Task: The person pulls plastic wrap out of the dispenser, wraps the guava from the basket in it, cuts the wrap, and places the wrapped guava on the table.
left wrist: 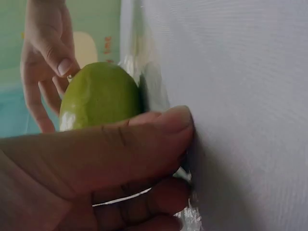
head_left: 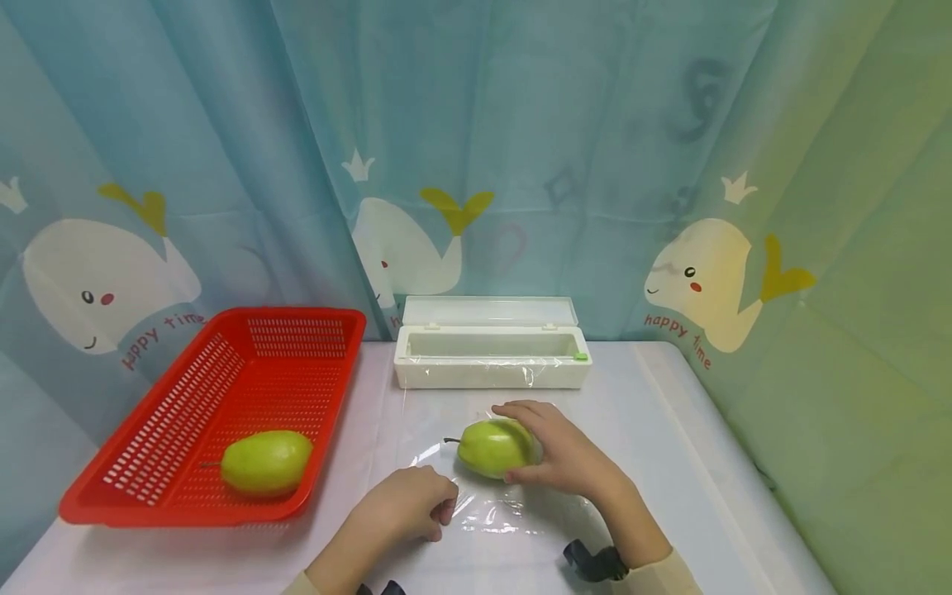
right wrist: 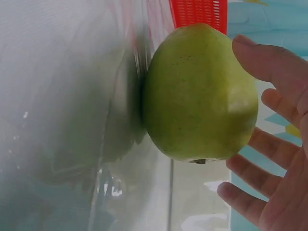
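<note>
A green pear (head_left: 494, 449) lies on its side on a clear sheet of plastic wrap (head_left: 497, 516) on the white table, its stem toward the left. My right hand (head_left: 559, 450) is spread around the pear's right end, thumb on the near side and fingers on the far side. In the right wrist view, its fingers are loosely bent beside the pear (right wrist: 199, 96), not closed round it. Left of the pear, my left hand (head_left: 407, 502) is curled low at the table. Its thumb and fingers (left wrist: 144, 139) pinch the edge of the shiny wrap in the left wrist view.
Behind the pear stands a white plastic wrap dispenser (head_left: 491, 373) with its lid raised; film runs from its front. A red basket (head_left: 338, 413) at the left holds another green pear (head_left: 266, 464). A whale-print curtain (head_left: 550, 124) hangs behind the table.
</note>
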Demonstrator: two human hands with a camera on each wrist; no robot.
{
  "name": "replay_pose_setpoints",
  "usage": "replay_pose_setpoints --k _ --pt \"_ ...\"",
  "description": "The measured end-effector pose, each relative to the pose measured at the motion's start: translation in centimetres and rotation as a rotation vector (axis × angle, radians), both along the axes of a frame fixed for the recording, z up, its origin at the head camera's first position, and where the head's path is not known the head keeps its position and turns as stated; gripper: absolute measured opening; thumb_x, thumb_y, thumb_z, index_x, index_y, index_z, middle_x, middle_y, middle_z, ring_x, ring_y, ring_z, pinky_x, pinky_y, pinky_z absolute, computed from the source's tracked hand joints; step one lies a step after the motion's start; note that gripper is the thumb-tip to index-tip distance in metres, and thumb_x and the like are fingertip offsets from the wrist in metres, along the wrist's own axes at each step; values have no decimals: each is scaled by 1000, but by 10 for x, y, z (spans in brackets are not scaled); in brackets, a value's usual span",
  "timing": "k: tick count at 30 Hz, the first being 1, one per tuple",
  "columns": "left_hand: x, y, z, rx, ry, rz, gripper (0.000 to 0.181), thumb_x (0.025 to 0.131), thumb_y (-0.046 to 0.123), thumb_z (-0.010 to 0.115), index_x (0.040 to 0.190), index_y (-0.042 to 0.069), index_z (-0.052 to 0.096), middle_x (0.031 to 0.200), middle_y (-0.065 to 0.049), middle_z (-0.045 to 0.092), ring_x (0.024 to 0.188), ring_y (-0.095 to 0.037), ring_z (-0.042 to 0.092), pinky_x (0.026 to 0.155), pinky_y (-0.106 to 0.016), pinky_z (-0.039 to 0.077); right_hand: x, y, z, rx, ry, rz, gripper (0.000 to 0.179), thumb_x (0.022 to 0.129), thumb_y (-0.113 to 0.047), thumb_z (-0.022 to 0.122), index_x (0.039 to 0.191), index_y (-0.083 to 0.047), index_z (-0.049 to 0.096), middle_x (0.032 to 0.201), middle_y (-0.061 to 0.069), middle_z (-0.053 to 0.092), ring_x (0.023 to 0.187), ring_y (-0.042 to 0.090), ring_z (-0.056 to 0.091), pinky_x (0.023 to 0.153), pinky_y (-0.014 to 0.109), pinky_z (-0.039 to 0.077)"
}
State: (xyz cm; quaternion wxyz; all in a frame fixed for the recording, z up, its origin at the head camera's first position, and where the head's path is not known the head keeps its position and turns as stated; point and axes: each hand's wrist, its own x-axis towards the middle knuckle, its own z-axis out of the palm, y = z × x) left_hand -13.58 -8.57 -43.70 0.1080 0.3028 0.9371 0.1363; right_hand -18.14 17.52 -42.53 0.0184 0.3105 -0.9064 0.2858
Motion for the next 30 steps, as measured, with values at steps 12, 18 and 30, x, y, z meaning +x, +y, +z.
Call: replay_pose_setpoints --k 12,18,30 --pt "4 -25 9 46 -6 56 29 66 13 79 75 25 55 66 12 44 61 -5 40 57 -24 36 21 55 11 19 154 -37 27 81 -28 82 104 -28 66 99 -20 62 92 6 60 80 30 53" --pt "12 -47 5 -51 105 79 41 61 16 89 81 22 54 73 12 44 64 -9 41 60 -29 40 41 87 -16 236 63 147 22 77 -33 84 92 -28 68 86 -21 55 76 -4 50 66 21 47" --pt "20 -57 -8 22 246 42 24 76 6 69 70 20 52 61 10 44 55 -10 39 54 -27 36 53 88 -36 277 523 287 22 69 -18 87 78 -30 72 74 -21 54 66 -5 46 56 10 40"
